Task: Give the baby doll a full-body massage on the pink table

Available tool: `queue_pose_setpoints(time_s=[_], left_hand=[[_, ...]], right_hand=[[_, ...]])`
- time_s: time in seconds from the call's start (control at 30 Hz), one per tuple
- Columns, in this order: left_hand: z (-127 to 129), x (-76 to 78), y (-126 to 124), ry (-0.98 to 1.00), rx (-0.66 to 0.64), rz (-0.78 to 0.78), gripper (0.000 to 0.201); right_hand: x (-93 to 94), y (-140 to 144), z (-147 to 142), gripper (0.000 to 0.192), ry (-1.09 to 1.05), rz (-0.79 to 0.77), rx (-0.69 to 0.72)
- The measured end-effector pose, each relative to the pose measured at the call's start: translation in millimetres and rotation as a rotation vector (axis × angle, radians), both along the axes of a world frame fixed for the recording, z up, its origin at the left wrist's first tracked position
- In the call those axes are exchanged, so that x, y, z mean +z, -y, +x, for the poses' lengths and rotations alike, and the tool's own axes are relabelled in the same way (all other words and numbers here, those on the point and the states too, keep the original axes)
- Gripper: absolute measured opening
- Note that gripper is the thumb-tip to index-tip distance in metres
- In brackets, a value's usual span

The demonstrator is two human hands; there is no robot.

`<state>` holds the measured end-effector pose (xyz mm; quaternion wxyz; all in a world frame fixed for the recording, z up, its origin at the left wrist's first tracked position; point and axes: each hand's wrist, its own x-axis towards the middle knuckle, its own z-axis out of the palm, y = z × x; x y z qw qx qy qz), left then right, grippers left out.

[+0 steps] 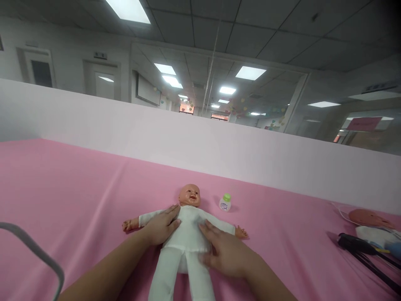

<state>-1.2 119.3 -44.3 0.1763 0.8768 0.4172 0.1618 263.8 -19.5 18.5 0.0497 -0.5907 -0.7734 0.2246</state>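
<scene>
A baby doll with a white cloth body lies face up on the pink sheet, its arms spread out to both sides. My left hand rests flat at the doll's shoulder and upper chest, fingers stretched toward its neck. Lower down, my right hand touches the other side of the doll's torso with fingers extended and thumb apart. Neither hand grips anything. Beside the doll's head stands a small clear bottle with a green cap.
A low white partition runs behind the pink surface. At the right edge lie a black-handled object with cables and part of another doll. A grey curved cable or tube shows at the lower left.
</scene>
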Motion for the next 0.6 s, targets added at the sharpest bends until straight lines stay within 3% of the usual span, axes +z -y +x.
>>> queue_pose_setpoints(time_s=[0.07, 0.2, 0.27, 0.37, 0.5, 0.6], left_hand=[[-0.7, -1.6, -0.7, 0.014, -0.002, 0.002, 0.076], [-2.1, -1.4, -0.1, 0.034, -0.029, 0.026, 0.076], [-2.0, 0.1, 0.8, 0.016, -0.033, 0.023, 0.077], [-1.6, 1.7, 1.3, -0.010, -0.033, 0.006, 0.079], [-2.6, 3.5, 1.5, -0.006, -0.057, 0.007, 0.080], [-3.8, 6.8, 3.4, -0.012, -0.057, -0.007, 0.081]], right_hand=[[6.7, 17.1, -5.9, 0.112, -0.023, -0.023, 0.086], [4.4, 33.0, -21.3, 0.087, -0.147, -0.038, 0.336], [-0.1, 27.9, -27.0, 0.089, -0.171, -0.018, 0.376], [-5.5, 6.8, -30.6, 0.097, -0.136, -0.013, 0.317], [-12.0, -32.5, -29.5, 0.083, -0.063, 0.033, 0.193], [-18.6, -57.9, -25.5, 0.086, -0.049, 0.067, 0.108]])
